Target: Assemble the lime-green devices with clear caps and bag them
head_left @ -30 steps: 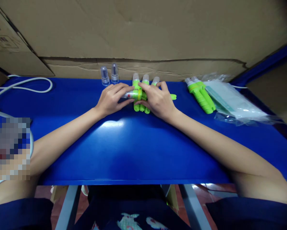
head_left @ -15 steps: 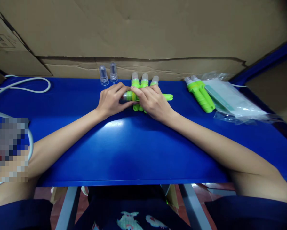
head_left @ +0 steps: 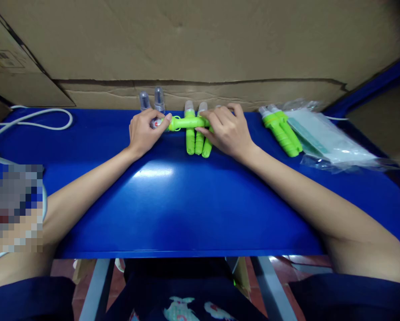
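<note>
A lime-green ribbed stick (head_left: 188, 122) with a clear cap lies level between my hands, across several similar sticks. My left hand (head_left: 143, 133) is closed around its clear-capped end, thumb along the cap. At the other end, my right hand (head_left: 229, 131) has thumb and fingers closed on the green handle, hiding its tip. Beneath are three upright-pointing green sticks (head_left: 190, 145) with frosted tips, side by side on the blue table (head_left: 186, 205). Just behind my left hand stand two clear plastic caps (head_left: 159, 99).
To the right, a pair of green sticks (head_left: 283, 133) lies against a clear plastic bag (head_left: 333, 138) holding white and green sheets. A white cable (head_left: 57, 128) loops at the left. Cardboard (head_left: 200, 44) walls off the back of the table.
My hands have moved apart, the left one leftward and the right one rightward. The green stick between them shifted left and slightly back, showing more of its handle.
</note>
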A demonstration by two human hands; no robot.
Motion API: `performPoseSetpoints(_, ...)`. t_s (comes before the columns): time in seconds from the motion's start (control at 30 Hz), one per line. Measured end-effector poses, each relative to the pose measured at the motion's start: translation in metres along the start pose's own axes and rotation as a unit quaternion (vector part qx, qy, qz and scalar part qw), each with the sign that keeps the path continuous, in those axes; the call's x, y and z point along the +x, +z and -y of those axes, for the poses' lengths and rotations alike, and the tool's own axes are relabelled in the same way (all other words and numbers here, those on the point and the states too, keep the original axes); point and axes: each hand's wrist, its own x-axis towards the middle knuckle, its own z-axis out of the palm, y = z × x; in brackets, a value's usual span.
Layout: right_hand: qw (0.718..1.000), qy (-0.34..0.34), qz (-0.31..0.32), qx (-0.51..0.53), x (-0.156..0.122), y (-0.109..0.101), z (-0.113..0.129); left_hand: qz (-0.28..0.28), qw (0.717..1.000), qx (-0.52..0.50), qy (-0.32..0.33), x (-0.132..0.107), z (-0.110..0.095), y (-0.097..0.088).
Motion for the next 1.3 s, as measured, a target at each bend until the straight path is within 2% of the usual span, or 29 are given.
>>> performPoseSetpoints(0.1,0.998,-0.018,-0.061,0.015,-0.001,0.015,-0.012,0.015,0.999,-0.012,-0.047,0.001,-0.003,-0.003)
performPoseSetpoints(0.2,0.995,-0.029,-0.092,0.031,-0.004,0.026,-0.021,0.019,0.998,-0.017,-0.063,0.002,-0.004,-0.004)
performPoseSetpoints(0.33,0.989,-0.038,-0.131,0.064,-0.011,0.039,-0.029,0.045,0.999,-0.011,-0.021,0.0,-0.004,-0.005)
performPoseSetpoints(0.47,0.983,-0.04,-0.16,0.084,-0.017,0.046,-0.035,0.097,0.994,-0.001,0.045,-0.002,-0.005,-0.007)
performPoseSetpoints(0.63,0.979,-0.051,-0.16,0.114,-0.018,0.045,-0.034,0.109,0.992,0.014,0.057,-0.004,-0.007,-0.008)
performPoseSetpoints(0.73,0.974,-0.068,-0.149,0.157,-0.016,0.045,-0.033,0.1,0.994,0.019,0.037,-0.004,-0.009,-0.006)
performPoseSetpoints(0.9,0.958,-0.096,-0.156,0.219,-0.012,0.052,-0.034,0.062,0.996,0.009,-0.063,0.0,-0.009,-0.004)
performPoseSetpoints(1.03,0.955,-0.113,-0.19,0.196,-0.01,0.055,-0.034,0.055,0.994,-0.02,-0.097,0.002,-0.008,-0.006)
performPoseSetpoints(1.13,0.954,-0.114,-0.204,0.187,-0.012,0.052,-0.034,0.069,0.995,-0.031,-0.072,0.001,-0.009,-0.007)
performPoseSetpoints(1.3,0.96,-0.052,-0.198,0.193,-0.016,0.047,-0.037,0.11,0.994,0.009,-0.003,-0.003,-0.009,-0.008)
